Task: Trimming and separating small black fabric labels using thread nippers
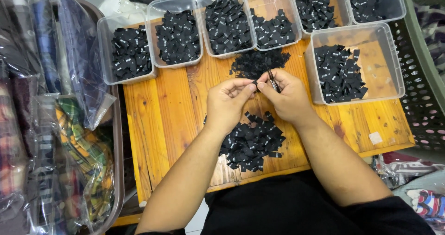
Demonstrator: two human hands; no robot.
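My left hand [227, 103] and my right hand [287, 96] meet over the middle of a small wooden table [171, 119]. The left thumb and fingers pinch a small black fabric label [255, 83]. In my right hand is a thin metal tool [272, 79], like tweezers or small snips, with its tip at the label. A heap of black labels [252, 142] lies under my wrists near the table's front edge. A second, smaller heap of labels [258, 62] lies just beyond my fingers.
Several clear plastic tubs of black labels line the table's far edge [132, 54], and a larger tub [354, 65] stands at the right. Bagged folded fabrics [69, 137] fill a bin at the left. A perforated dark basket [424, 77] stands at the right.
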